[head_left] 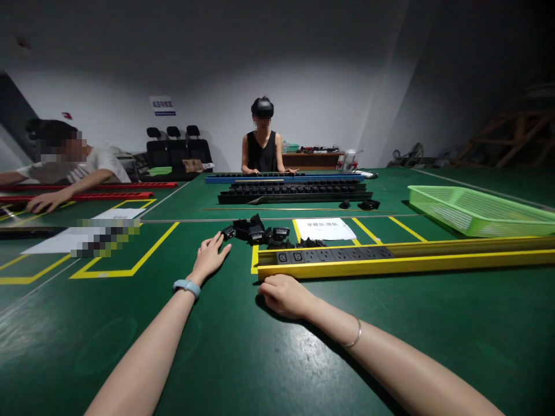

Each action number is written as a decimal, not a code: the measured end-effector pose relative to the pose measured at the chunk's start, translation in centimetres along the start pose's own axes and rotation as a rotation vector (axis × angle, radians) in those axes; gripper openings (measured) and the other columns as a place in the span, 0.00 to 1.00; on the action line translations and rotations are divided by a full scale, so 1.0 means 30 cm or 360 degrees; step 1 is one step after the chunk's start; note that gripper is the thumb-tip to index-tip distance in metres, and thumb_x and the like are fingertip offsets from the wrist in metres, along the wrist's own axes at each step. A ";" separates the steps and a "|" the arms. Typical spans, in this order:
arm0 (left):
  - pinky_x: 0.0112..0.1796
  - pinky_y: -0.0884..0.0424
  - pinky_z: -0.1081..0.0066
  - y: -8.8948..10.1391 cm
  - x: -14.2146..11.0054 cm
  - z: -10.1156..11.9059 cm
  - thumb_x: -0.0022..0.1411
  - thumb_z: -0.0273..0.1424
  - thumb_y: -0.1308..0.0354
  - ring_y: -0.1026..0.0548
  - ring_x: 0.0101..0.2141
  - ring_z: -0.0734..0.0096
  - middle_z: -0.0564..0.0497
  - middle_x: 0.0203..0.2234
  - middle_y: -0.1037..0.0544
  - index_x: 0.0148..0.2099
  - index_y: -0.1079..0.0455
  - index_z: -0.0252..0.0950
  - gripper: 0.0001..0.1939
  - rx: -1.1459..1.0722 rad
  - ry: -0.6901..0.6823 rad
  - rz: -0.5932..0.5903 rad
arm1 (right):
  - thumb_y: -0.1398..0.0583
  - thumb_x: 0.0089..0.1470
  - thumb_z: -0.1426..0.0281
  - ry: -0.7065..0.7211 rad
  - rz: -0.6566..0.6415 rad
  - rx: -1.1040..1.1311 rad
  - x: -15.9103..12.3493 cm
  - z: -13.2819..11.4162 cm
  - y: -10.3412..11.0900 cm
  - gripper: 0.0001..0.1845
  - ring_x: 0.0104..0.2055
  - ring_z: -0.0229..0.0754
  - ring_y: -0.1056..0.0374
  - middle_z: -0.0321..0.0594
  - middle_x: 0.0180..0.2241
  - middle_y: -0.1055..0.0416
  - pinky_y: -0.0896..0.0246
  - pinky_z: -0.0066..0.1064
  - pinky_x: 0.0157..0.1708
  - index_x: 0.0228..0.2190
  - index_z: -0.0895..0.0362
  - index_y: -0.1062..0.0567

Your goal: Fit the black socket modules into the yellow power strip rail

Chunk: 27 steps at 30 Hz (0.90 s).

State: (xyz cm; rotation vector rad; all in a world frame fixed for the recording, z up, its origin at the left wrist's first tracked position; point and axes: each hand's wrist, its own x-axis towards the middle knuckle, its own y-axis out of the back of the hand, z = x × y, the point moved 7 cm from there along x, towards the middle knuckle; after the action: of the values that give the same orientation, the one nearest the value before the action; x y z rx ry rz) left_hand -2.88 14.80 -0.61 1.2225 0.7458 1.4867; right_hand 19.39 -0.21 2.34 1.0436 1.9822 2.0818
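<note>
Right forearm [390, 367], yellow rail [407, 265] before basket [485, 225]

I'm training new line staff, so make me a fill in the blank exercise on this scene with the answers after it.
1. The left hand, its fingers at loose black plastic modules, wears a wristband coloured pale ____.
2. The long, straight channel beside the curled right hand is coloured ____.
3. The slotted light-green plastic basket lies toward the picture's ____ side.
Answers: blue; yellow; right.

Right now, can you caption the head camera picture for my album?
Left hand at black modules, right hand by a yellow rail, green table beneath.
</note>
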 end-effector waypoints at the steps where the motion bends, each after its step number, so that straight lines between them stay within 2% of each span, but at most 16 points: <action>1: 0.55 0.41 0.51 0.002 0.000 0.000 0.65 0.51 0.59 0.42 0.58 0.51 0.50 0.65 0.43 0.65 0.43 0.42 0.32 -0.0014 -0.0005 0.0011 | 0.46 0.56 0.75 -0.0003 0.0001 0.0001 0.000 0.000 0.001 0.07 0.30 0.37 0.37 0.38 0.29 0.30 0.47 0.28 0.31 0.34 0.56 0.29; 5: 0.55 0.40 0.54 0.022 -0.006 0.016 0.65 0.48 0.56 0.40 0.54 0.53 0.52 0.62 0.37 0.61 0.36 0.42 0.27 -0.0070 -0.0077 0.0118 | 0.46 0.55 0.75 -0.0014 0.0004 0.0005 0.002 0.002 0.001 0.07 0.30 0.37 0.36 0.38 0.29 0.30 0.47 0.28 0.31 0.34 0.56 0.29; 9: 0.53 0.38 0.54 0.064 -0.034 0.077 0.65 0.44 0.53 0.38 0.50 0.56 0.52 0.59 0.33 0.57 0.32 0.42 0.23 -0.0104 -0.0300 0.0244 | 0.46 0.56 0.75 -0.0009 0.0009 0.0021 0.001 0.002 0.000 0.07 0.30 0.37 0.36 0.38 0.29 0.30 0.46 0.28 0.32 0.35 0.57 0.29; 12: 0.52 0.38 0.55 0.090 -0.058 0.125 0.66 0.41 0.53 0.36 0.49 0.57 0.51 0.54 0.28 0.54 0.29 0.41 0.20 -0.0143 -0.0434 0.0243 | 0.47 0.56 0.75 -0.0017 0.0008 0.0010 -0.001 0.003 0.002 0.07 0.30 0.37 0.37 0.38 0.28 0.31 0.46 0.28 0.32 0.34 0.57 0.29; 17: 0.52 0.37 0.58 0.127 -0.070 0.139 0.68 0.38 0.56 0.33 0.48 0.60 0.48 0.45 0.23 0.46 0.26 0.39 0.18 -0.0236 -0.0436 0.0309 | 0.47 0.56 0.75 -0.0026 -0.0009 -0.0001 0.002 -0.001 0.005 0.07 0.30 0.37 0.37 0.38 0.28 0.31 0.46 0.28 0.32 0.34 0.57 0.29; 19: 0.52 0.38 0.59 0.132 -0.066 0.126 0.68 0.38 0.56 0.33 0.49 0.60 0.48 0.46 0.24 0.47 0.27 0.39 0.18 -0.0237 -0.0392 0.0379 | 0.46 0.55 0.75 -0.0040 -0.0020 -0.0002 0.003 -0.001 0.005 0.08 0.30 0.37 0.37 0.39 0.29 0.30 0.46 0.28 0.32 0.34 0.57 0.28; 21: 0.53 0.38 0.59 0.123 -0.059 0.111 0.67 0.38 0.55 0.34 0.51 0.60 0.47 0.50 0.26 0.53 0.31 0.39 0.18 -0.0213 -0.0348 0.0409 | 0.46 0.55 0.76 -0.0052 -0.0028 -0.0001 0.004 0.000 0.004 0.08 0.30 0.38 0.37 0.39 0.29 0.30 0.46 0.28 0.32 0.35 0.57 0.28; 24: 0.53 0.39 0.57 0.089 -0.047 0.092 0.66 0.39 0.53 0.36 0.53 0.57 0.46 0.56 0.31 0.60 0.38 0.39 0.23 -0.0147 -0.0293 0.0360 | 0.46 0.55 0.76 -0.0045 -0.0025 0.0004 0.003 -0.001 0.004 0.08 0.31 0.38 0.36 0.39 0.29 0.30 0.45 0.27 0.32 0.35 0.57 0.28; 27: 0.54 0.40 0.54 0.059 -0.041 0.084 0.65 0.40 0.51 0.39 0.55 0.54 0.46 0.61 0.36 0.62 0.40 0.39 0.25 -0.0072 -0.0283 0.0278 | 0.46 0.55 0.76 -0.0038 -0.0024 0.0009 0.002 -0.001 0.003 0.08 0.31 0.37 0.36 0.39 0.29 0.30 0.45 0.27 0.33 0.35 0.57 0.28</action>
State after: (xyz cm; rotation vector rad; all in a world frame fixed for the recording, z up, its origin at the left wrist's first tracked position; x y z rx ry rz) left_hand -1.10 12.79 1.34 1.3930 0.4944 1.5029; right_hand 19.38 -0.22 2.45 1.0466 1.9795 2.0476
